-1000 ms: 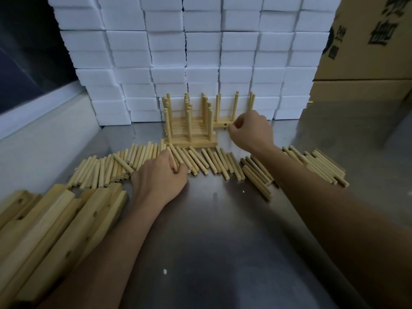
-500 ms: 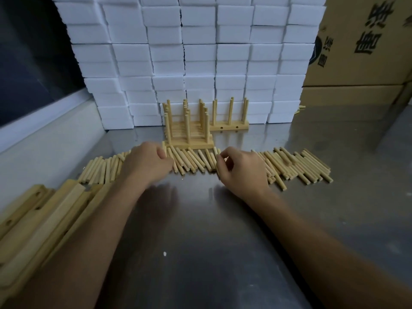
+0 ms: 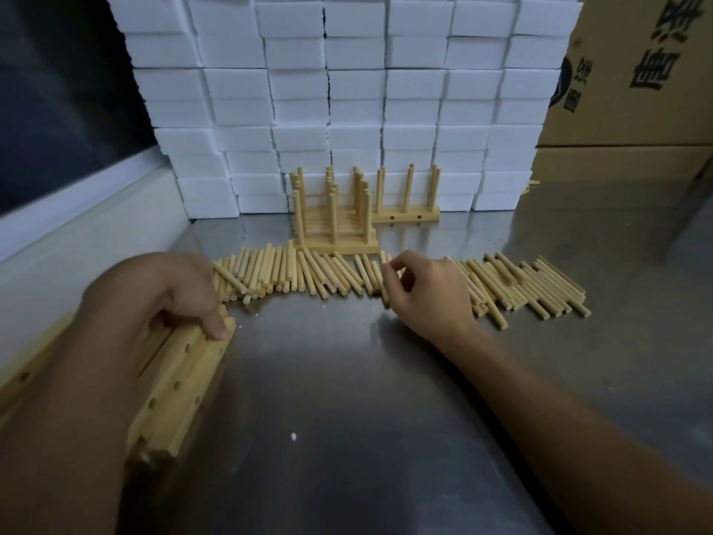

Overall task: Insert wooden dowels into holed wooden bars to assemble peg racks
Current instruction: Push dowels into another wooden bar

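At near left, the left hand [image 3: 166, 291] grips the far end of a holed bar [image 3: 181, 384]; farther right, the right hand [image 3: 424, 291] pinches one dowel [image 3: 384, 264] in the row.

1. Pale wooden dowels [image 3: 328, 274] lie loose in a row across mid-frame.
2. Holed bars [image 3: 181, 384] lie stacked at lower left.
3. Finished peg racks [image 3: 335, 218] stand upright, upper centre.

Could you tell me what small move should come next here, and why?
Probably lift the holed bar clear of the stack and onto the bare steel table: the left hand already grips its end, while the right hand pinches a dowel.
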